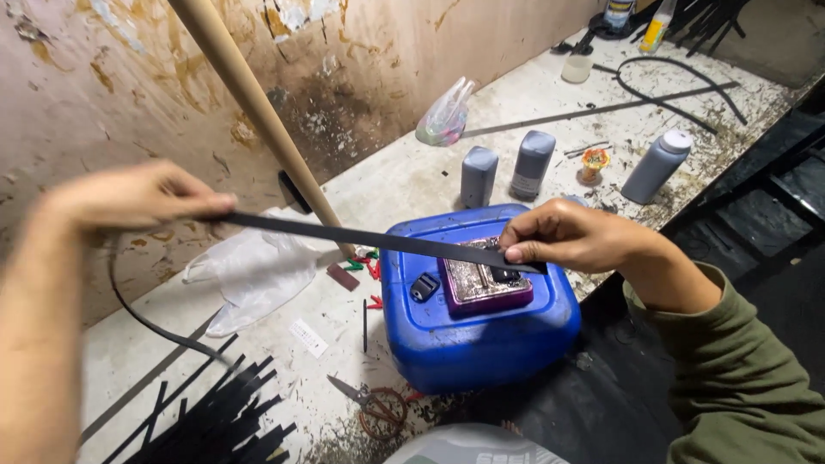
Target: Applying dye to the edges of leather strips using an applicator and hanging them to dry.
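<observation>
Black strip (361,235) taut between hands

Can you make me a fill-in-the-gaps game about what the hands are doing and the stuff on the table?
1. The left hand and the right hand hold the ends of a flat ____ strip.
2. Under the strip lies a big plastic jug coloured ____.
3. Near the table's front edge lies a pair of ____ with rusty handles.
4. A ____ pole leans across the wall.

Missing words: black; blue; scissors; wooden
</observation>
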